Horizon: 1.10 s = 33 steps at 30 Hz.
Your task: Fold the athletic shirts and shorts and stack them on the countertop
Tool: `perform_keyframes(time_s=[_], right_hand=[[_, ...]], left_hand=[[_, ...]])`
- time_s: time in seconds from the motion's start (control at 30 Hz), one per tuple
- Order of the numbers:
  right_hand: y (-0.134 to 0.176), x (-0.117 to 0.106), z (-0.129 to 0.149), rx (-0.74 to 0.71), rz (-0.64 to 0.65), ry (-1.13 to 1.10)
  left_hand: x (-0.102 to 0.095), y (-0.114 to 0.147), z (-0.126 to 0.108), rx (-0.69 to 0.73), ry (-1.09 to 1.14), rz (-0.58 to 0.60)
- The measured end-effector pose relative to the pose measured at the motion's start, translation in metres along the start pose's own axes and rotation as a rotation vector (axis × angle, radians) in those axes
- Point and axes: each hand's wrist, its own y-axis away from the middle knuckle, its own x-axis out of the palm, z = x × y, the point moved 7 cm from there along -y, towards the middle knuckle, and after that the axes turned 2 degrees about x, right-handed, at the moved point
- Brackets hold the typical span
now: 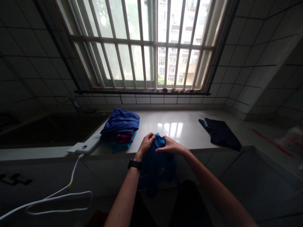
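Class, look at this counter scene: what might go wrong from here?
The left hand grips the top of the blue cloth, which hangs in front of the counter and may slip and fall. The cord droops from the white box near the counter's edge; a snag might pull the box down.

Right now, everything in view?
blue cloth: 1, blue, between hands
cloth stack: 1, mostly blue, counter left
folded cloth: 1, navy, counter right
device: count unclear, white, beside stack
cable: 1, white, lower left
sink: 1, dark, left
faucet: 1, metallic, behind sink
strip: 1, red, right
bag: 1, translucent, far right
counter: 1, white, below window
window: 1, pale-barred, back
wristband: 1, black, left wrist
left hand: 1, bare, pinching blue cloth
right hand: 1, bare, at blue cloth
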Motion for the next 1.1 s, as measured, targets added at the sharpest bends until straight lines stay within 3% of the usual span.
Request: perform_keyframes(time_s=[0.13, 0.2, 0.27, 0.33, 0.4, 0.47, 0.53, 0.6, 0.67, 0.8, 0.97, 1.1], right_hand=[[0.005, -0.003, 0.004, 0.003, 0.049, 0.147], [-0.001, -0.017, 0.011, 0.007, 0.057, 0.212], [-0.013, -0.046, 0.024, -0.012, -0.058, 0.291], [-0.028, -0.080, 0.046, -0.069, -0.251, 0.425], [-0.043, -0.108, 0.071, -0.137, -0.364, 0.575], [-0.057, -0.135, 0.094, -0.175, -0.470, 0.655], [-0.064, -0.164, 0.110, -0.178, -0.649, 0.639], [-0.068, -0.185, 0.111, -0.122, -0.780, 0.571], [-0.075, -0.184, 0.095, -0.046, -0.745, 0.522], [-0.085, -0.143, 0.032, 0.067, -0.497, 0.518], [-0.060, -0.110, -0.059, 0.396, -0.411, 0.570], [-0.045, -0.103, -0.070, 0.309, -0.287, 0.582]], left_hand=[[-0.005, 0.000, 0.000, 0.026, 0.025, -0.082], [-0.012, -0.001, 0.001, 0.045, 0.024, -0.169], [-0.019, -0.003, 0.005, 0.035, 0.011, -0.264], [-0.024, -0.004, 0.010, -0.012, 0.006, -0.313], [-0.022, -0.005, 0.014, -0.054, -0.003, -0.282], [-0.014, -0.006, 0.014, -0.061, -0.043, -0.171], [-0.004, -0.004, 0.013, -0.050, -0.095, -0.033], [0.002, -0.003, 0.012, -0.039, -0.144, 0.030], [0.000, -0.003, 0.010, -0.023, -0.195, -0.012], [-0.014, -0.004, 0.009, -0.025, -0.246, -0.197], [-0.033, -0.006, 0.021, -0.063, -0.161, -0.449], [-0.041, -0.006, 0.031, -0.089, -0.127, -0.566]])
